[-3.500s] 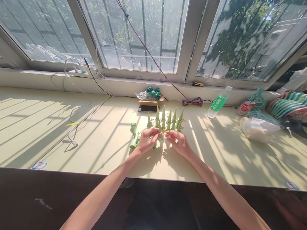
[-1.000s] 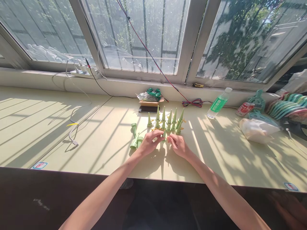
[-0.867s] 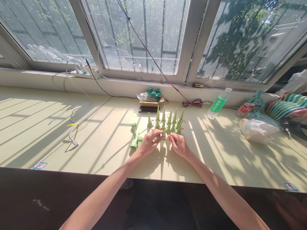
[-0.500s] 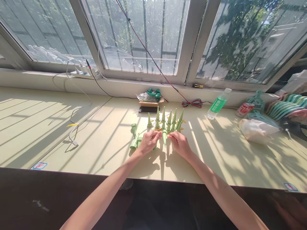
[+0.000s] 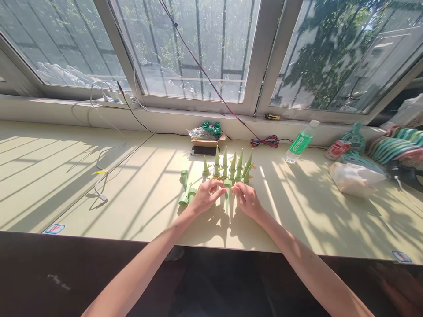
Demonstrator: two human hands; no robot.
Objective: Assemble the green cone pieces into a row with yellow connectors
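Note:
My left hand (image 5: pixel 209 196) pinches a green plastic spike (image 5: pixel 227 198) between thumb and fingers, its wide collar up and its point down, just above the table. Close by on its right, my right hand (image 5: pixel 247 199) is closed with the fingertips pressed together; whatever small thing they hold is too small to tell. Behind both hands stands a group of green spikes (image 5: pixel 233 165), points up, with small yellow parts between them. To the left of my left hand, several green spikes (image 5: pixel 184 179) are set apart, some lying and one standing on its tip end or leaning.
A black phone (image 5: pixel 202 151) lies before a small cardboard box (image 5: pixel 205 143) with clear and green wrapping. Farther right are a bottle (image 5: pixel 300 143), a red can (image 5: pixel 337 149), a white bag (image 5: pixel 352 179) and stacked hangers (image 5: pixel 396 147). A white cable (image 5: pixel 102 176) lies left.
The spike in my left hand has dropped slightly and hangs more plainly point down. My right hand's fingertips have drawn a little away from its collar.

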